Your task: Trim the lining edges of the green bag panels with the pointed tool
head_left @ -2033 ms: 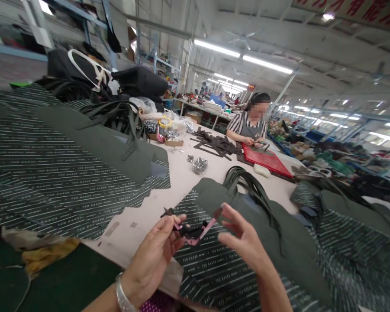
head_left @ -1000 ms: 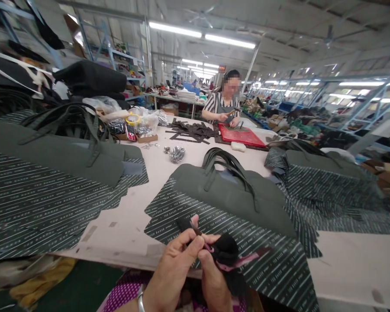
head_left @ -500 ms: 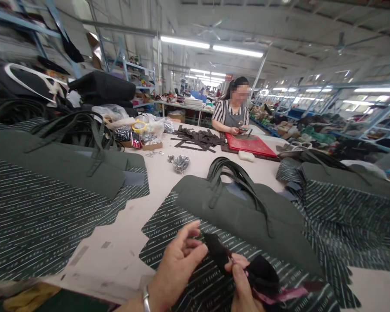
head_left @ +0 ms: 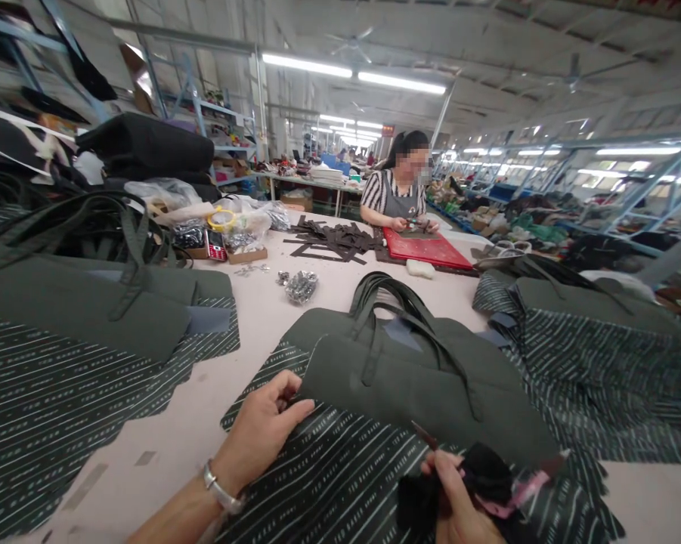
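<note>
One freed left hand [head_left: 259, 423], fingers apart, reaching left corner of tote panel [head_left: 334, 374] | right hand [head_left: 458, 495] alone pinching pink snips [head_left: 524, 491] near panel's front

The bag [head_left: 374, 389] is dark green, striped and lettered white below; cloth [head_left: 487, 470] black, tool [head_left: 524, 493] pink, mat [head_left: 428, 251] red.

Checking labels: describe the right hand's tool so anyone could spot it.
On the pale table, find the middle stack with looped handles. Over its near side, the right hand holds the tool, pointed and black-wrapped; its pink part sets it apart from the dark stack.
</note>
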`<state>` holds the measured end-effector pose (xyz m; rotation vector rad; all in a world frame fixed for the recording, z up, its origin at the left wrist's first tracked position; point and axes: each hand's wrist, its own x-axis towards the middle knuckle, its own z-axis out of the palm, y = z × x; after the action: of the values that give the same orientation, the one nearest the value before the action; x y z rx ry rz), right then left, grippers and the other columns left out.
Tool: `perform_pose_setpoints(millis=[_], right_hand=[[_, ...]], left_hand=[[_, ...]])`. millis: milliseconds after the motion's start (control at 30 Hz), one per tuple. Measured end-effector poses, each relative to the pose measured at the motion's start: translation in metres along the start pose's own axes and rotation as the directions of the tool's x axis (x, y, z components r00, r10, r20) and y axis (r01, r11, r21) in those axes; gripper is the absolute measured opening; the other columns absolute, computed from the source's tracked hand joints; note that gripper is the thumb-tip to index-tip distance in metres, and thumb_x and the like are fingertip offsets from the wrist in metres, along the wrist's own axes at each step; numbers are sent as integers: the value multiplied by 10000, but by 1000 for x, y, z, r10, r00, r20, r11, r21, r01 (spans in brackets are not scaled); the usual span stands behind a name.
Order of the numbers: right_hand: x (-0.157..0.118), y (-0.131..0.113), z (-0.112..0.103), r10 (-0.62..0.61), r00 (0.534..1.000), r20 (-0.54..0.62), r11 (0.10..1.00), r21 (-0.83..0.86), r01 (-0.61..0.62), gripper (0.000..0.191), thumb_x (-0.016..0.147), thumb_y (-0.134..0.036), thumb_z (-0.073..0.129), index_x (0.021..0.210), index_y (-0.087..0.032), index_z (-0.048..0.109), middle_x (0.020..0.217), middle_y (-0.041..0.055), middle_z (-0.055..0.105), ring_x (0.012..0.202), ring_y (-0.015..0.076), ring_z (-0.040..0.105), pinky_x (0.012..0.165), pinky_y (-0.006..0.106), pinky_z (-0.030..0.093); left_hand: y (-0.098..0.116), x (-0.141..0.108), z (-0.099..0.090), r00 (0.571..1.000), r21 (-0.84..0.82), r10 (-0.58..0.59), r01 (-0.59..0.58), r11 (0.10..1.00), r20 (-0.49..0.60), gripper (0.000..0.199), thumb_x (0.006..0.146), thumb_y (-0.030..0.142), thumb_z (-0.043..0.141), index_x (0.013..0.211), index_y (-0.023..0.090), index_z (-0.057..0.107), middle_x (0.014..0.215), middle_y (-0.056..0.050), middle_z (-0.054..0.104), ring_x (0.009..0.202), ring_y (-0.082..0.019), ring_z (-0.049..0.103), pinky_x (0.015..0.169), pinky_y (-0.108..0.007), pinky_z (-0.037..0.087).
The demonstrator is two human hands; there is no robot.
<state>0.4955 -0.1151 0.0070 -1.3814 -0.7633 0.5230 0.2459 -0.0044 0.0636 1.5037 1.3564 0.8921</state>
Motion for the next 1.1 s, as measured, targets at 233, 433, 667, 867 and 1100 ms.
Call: perform_pose_setpoints(millis=[233, 433, 667, 867, 1100], right_hand=[[-6, 1, -24, -109, 994, 12, 968, -226, 109, 294, 697, -489, 817, 823, -224, 791, 845, 81, 761, 774, 294, 703, 742, 440, 581], [-30, 18, 9, 67, 996, 58, 984, -171, -56, 305, 873, -488, 665, 765, -209, 726, 756, 32, 705, 742, 222, 664, 824, 411, 553], [-37, 11, 10, 127, 987, 97, 978, -178, -108, 297, 865, -478, 683, 780, -197, 723, 706, 28, 708, 605, 189, 645, 608, 321, 554], [-44, -2, 17, 119, 985, 127, 979, -182, -95, 265, 835, -440, 736, 692, -220, 698, 655, 12, 675, 652, 200, 644, 621, 305, 535], [-45, -25, 13, 86, 996, 39, 995, 42, -88, 261, 888, -348, 698, 674, -208, 647, 690, 3, 660, 674, 178, 656, 672, 314, 571]], left_hand=[[4, -34, -77, 954, -417, -299, 284, 864, 30, 224, 736, 232, 806, 923, 184, 692, 778, 21, 719, 678, -158, 630, 632, -231, 511], [6, -71, -66, 752, -683, -658, 465, 563, -31, 228, 743, -7, 711, 881, 173, 732, 795, -3, 787, 805, -185, 727, 704, -208, 572], [14, -73, 10, 715, -788, -659, 537, 301, 236, 112, 787, 26, 706, 747, 125, 740, 807, -80, 794, 760, -225, 750, 747, -323, 623], [14, -58, 52, 650, -719, -660, 654, 235, 376, 131, 846, 155, 712, 899, 48, 767, 944, -173, 792, 732, -221, 738, 702, -314, 619], [9, -65, 35, 657, -759, -691, 604, 242, 302, 234, 943, 197, 595, 925, 43, 770, 922, -167, 791, 804, -249, 756, 783, -344, 624]])
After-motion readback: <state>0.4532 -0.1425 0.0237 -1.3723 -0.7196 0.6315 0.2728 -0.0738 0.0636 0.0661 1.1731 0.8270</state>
